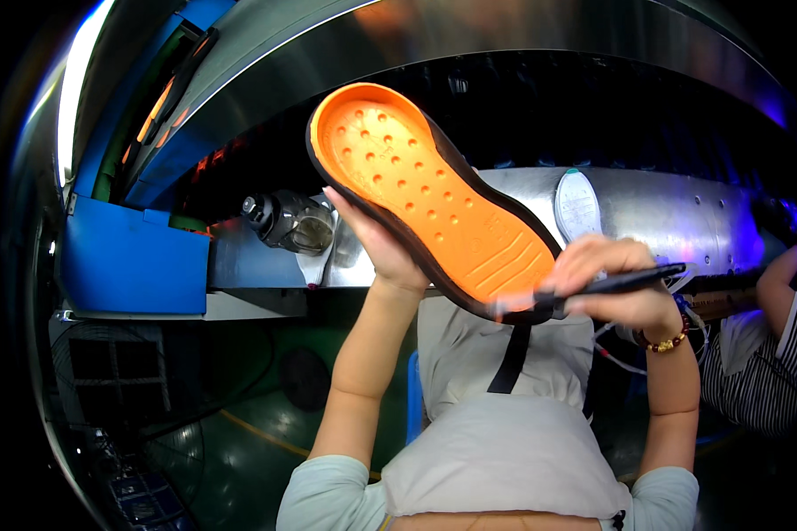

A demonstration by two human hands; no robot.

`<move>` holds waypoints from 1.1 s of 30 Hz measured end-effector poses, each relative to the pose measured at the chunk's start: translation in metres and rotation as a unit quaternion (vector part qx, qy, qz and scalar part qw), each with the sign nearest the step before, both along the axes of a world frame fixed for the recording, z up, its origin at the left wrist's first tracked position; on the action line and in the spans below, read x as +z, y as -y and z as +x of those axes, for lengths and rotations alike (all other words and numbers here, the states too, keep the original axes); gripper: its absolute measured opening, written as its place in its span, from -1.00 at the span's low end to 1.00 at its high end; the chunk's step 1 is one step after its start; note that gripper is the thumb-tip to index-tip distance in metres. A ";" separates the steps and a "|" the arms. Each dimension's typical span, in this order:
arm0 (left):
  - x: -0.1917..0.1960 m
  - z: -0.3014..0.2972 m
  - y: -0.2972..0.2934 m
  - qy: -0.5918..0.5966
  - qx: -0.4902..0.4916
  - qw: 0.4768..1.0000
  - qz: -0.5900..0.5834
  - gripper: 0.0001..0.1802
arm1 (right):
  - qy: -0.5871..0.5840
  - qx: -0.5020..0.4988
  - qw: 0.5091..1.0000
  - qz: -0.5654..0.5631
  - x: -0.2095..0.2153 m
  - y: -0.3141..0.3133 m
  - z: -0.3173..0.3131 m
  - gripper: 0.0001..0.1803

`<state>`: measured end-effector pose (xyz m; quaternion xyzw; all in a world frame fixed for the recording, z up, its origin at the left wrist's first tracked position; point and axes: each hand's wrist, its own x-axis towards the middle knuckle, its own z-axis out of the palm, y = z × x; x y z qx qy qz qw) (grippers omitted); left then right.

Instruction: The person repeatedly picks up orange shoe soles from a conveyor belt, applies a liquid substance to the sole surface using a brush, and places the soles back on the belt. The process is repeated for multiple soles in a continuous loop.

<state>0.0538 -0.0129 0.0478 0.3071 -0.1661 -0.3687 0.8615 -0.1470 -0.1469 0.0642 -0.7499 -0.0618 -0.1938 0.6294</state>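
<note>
A shoe sole [407, 186], orange inside with a black outer rim, is tilted up in front of me, its rounded heel end at the upper left. My left hand [383, 248] grips it from beneath along its left edge, the thumb against the rim and the other fingers hidden behind. In my right hand [607, 274] is a slim black-handled tool [638, 280], pinched between fingers and thumb. Its blurred tip meets the inner edge at the toe end, and its kind is hard to make out.
Behind the sole runs a metal work ledge [682, 221]. On it are a dark-capped clear bottle [292, 223] at left and a pale sole-shaped piece [577, 205]. A blue machine housing [133, 257] stands far left. Another person's arm [781, 288] shows at right.
</note>
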 end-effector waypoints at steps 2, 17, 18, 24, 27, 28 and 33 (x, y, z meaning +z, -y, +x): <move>0.005 0.002 0.002 0.013 -0.001 1.000 0.002 -0.06 | -0.017 -0.085 0.995 -0.039 -0.005 0.001 -0.001 -0.78; -0.004 -0.057 -0.012 0.078 -0.004 0.992 -0.103 -0.03 | 0.015 -0.033 0.911 0.410 -0.007 -0.029 0.012 -0.82; -0.011 -0.057 -0.015 0.067 -0.031 0.995 -0.073 -0.01 | 0.013 -0.053 0.929 0.365 -0.008 -0.036 0.010 -0.83; -0.018 -0.047 -0.019 -0.045 -0.037 0.997 -0.060 -0.24 | 0.001 -0.032 0.985 0.170 0.003 -0.038 0.000 -0.80; -0.010 -0.048 -0.019 -0.061 -0.016 0.994 -0.087 -0.37 | 0.017 -0.121 0.981 0.148 -0.004 -0.037 0.007 -0.76; -0.011 -0.046 -0.019 -0.056 -0.013 0.994 -0.093 -0.37 | 0.031 -0.113 0.990 0.079 -0.003 -0.039 0.007 -0.76; 0.000 -0.041 -0.018 -0.042 0.005 0.990 -0.133 -0.40 | 0.066 -0.029 0.964 0.257 -0.010 -0.045 0.004 -0.78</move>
